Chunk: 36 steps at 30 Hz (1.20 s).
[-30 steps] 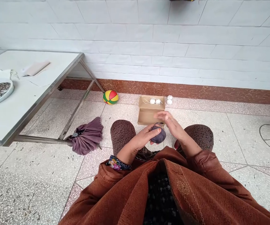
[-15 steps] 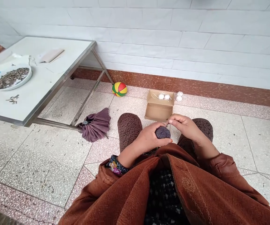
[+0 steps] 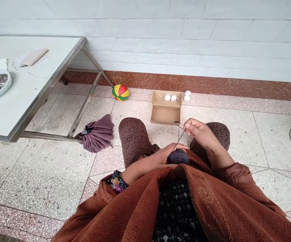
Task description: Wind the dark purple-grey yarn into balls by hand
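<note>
Yarn ball, dark and neatly wound, is what the head view shows you holding, on the near side of the open cardboard box. Your left hand curls around the ball with fingers across its top, seemingly to stop it rolling away. Your right hand, just off the box's near right corner, pinches a strand between thumb and finger. It runs fairly straight from the ball to that pinch, apparently so it stays tight. A shorter length leads to a dark loop at the same corner; whether the loop touches the rim or hangs in front, you cannot tell.

Your knees stand nearer you than the box, one off each side, which seems to leave both hands room between them. Two white balls lie in the lid at the box's far side, perhaps because its edges contain them. Another white pair sits just right of the lid. Left of the box rests a striped ball; farther left and nearer is bunched purple cloth. Well left of the box, the worktop carries a dish of seeds or husks, its raised rim likely keeping them together.
</note>
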Available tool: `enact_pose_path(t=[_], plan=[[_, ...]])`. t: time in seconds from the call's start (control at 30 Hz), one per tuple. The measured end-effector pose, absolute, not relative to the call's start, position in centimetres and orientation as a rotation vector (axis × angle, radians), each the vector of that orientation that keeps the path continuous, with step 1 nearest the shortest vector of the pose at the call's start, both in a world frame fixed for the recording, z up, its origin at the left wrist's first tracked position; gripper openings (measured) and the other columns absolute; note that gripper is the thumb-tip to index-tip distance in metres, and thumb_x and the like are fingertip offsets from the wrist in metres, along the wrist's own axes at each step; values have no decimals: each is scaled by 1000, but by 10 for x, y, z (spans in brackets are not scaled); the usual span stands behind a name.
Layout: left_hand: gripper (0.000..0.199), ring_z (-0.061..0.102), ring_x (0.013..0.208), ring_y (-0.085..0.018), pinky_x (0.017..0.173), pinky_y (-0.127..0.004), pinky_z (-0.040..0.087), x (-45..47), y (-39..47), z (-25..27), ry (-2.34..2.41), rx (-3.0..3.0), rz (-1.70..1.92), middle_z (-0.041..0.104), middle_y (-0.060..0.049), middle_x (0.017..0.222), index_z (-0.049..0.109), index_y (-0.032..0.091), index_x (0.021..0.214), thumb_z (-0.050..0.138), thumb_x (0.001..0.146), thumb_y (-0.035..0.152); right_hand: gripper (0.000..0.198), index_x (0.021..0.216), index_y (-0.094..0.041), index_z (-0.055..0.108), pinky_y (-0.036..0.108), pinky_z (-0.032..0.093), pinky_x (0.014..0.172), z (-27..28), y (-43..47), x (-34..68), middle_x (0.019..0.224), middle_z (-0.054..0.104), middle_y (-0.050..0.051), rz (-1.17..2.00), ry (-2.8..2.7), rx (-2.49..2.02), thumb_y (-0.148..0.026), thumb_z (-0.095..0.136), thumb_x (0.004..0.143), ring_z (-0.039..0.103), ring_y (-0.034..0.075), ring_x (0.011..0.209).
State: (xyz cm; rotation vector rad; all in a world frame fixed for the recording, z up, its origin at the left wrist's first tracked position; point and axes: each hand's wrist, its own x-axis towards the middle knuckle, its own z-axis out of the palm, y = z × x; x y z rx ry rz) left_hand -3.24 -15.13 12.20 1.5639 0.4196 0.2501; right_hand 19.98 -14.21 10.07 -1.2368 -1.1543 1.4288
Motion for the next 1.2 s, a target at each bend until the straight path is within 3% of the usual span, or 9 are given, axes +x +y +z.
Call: enact_pose_path(t=[0.2,0.43,0.57,0.7,0.9,1.03,1.2], plan=[[58,52,128,-28,113,-45,37,-36,-157,126,577,1597,281,55,-12,139,48,24,143,63,92,44,39,79,-21,64,23,16,44,94,-146,209,57,49,-5,1434,-992,-1162,-58,78,81,27,8,46],[47,56,94,-20,89,-34,46,-27,-160,108,943,1518,488,60,-5,105,56,19,117,71,80,45,37,76,-23,60,24,15,44,102,-152,210,54,42,-6,1441,-896,-959,-54,79,83,25,8,46],[55,56,103,-21,94,-34,44,-28,-160,108,938,1438,540,59,-6,116,56,21,121,77,77,45,43,72,-24,54,23,17,43,113,-153,203,52,35,-7,1390,-907,-928,-59,78,82,24,9,46],[59,55,89,-17,84,-31,44,-31,-162,110,769,1223,425,59,-2,104,51,24,127,76,80,49,44,75,-24,53,23,17,41,114,-151,199,54,32,-7,1338,-901,-941,-61,76,83,23,10,46],[49,58,98,-17,89,-31,44,-35,-165,116,654,1083,416,59,-3,112,50,26,130,65,90,50,38,80,-24,57,22,19,39,93,-139,199,60,43,-7,1295,-825,-1070,-57,74,87,22,7,45],[58,68,92,-21,81,-33,50,-31,-167,108,518,740,497,65,-7,112,43,27,136,66,89,52,36,85,-23,60,22,18,37,70,-135,188,66,53,-5,1416,-763,-1175,-55,76,83,22,6,43],[76,73,79,-23,66,-30,51,-29,-163,96,454,612,650,70,-9,103,31,29,151,63,90,60,41,87,-23,59,23,30,41,40,-146,162,71,62,-2,1650,-824,-1272,-62,71,83,41,9,47]])
